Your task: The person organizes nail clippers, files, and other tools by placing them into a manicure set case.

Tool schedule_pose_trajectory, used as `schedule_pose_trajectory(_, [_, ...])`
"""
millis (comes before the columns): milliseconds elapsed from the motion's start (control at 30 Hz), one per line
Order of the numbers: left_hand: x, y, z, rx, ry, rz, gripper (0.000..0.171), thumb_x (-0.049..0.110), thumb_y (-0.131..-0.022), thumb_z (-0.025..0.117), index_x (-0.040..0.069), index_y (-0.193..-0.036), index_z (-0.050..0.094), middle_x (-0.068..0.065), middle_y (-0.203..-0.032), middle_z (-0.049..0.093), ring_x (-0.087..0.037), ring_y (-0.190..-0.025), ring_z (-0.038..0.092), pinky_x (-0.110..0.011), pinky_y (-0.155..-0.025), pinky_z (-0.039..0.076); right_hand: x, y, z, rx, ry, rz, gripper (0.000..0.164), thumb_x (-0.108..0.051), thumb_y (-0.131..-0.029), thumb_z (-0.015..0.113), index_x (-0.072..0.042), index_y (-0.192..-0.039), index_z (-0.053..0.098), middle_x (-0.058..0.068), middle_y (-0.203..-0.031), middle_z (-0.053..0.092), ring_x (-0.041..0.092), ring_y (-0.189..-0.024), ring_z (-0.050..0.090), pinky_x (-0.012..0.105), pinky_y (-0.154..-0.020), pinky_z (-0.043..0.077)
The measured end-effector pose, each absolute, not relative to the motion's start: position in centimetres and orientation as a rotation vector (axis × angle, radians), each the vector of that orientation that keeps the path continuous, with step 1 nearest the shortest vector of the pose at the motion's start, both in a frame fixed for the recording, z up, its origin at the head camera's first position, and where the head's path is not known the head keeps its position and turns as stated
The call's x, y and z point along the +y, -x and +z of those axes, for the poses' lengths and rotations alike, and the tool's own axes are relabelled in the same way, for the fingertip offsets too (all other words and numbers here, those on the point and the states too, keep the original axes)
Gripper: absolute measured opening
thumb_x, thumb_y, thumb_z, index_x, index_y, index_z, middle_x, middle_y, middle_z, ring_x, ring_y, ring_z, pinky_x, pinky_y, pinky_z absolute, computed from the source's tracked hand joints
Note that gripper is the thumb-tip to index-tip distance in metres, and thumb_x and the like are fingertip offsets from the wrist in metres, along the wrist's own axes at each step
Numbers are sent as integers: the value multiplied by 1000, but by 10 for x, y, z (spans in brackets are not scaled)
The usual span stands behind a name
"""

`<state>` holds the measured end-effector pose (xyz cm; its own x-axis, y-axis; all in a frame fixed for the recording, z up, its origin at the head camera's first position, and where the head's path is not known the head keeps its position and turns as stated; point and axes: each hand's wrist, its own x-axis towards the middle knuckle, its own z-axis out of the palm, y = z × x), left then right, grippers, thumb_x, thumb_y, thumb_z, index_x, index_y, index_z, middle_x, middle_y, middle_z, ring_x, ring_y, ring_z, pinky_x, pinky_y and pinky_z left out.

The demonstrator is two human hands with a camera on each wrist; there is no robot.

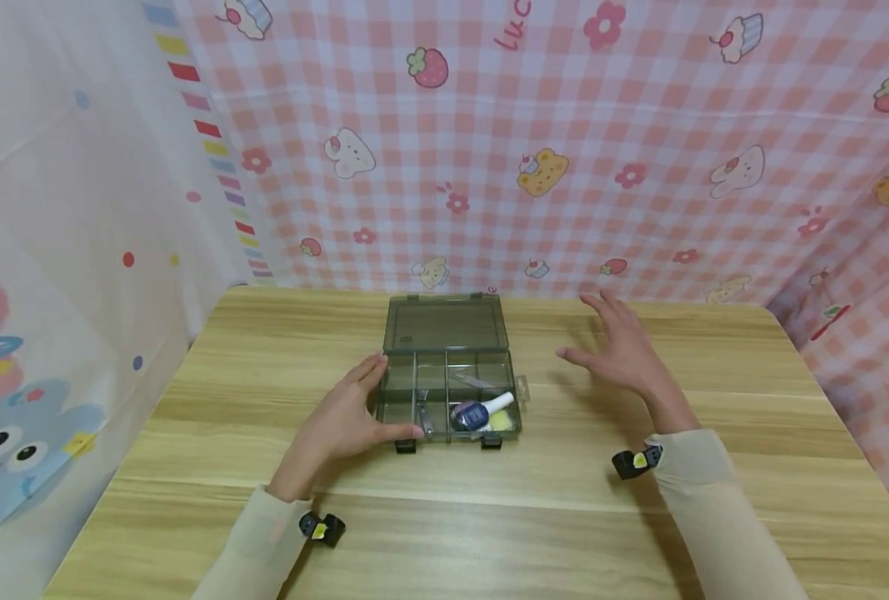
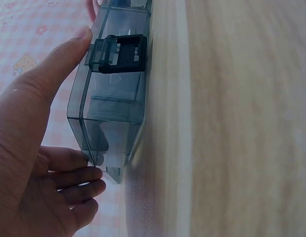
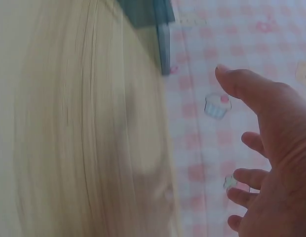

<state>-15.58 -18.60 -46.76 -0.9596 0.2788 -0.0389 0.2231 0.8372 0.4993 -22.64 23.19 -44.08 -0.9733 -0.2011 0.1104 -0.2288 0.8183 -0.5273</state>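
Note:
A smoky translucent plastic compartment box (image 1: pixel 444 375) sits on the table with its lid (image 1: pixel 446 323) swung open toward the back. My left hand (image 1: pixel 342 412) holds its left end, thumb over the front rim and fingers along the left side. In its right front compartment lie a dark blue bottle with a white cap (image 1: pixel 481 412) and something pale yellow (image 1: pixel 501 419). A nail clipper (image 1: pixel 425 418) lies in the middle section, and a slim metal piece (image 1: pixel 472 380) lies behind the bottle. My right hand (image 1: pixel 620 346) hovers right of the box, holding nothing, fingers spread.
The wooden table (image 1: pixel 474 517) reaches back to a pink checked curtain (image 1: pixel 474 167). A pale curtain (image 1: pixel 77 208) hangs on the left side. Black latches (image 1: pixel 406 447) stick out along the box's front, and a clear tab (image 1: pixel 522 389) juts from its right side.

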Motion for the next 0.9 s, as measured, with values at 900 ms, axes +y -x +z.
schedule_pose_trajectory(900, [-187,155,-468,2908,-418,774,136,88,-63,72,5,-162,29,-11,-171,24,-34,-156,28,-54,-123,34,307,242,-462,-2997,-138,958,81,-47,-96,70,-1,-155,41,35,-147,43,53,-132,44,70,-108,39])
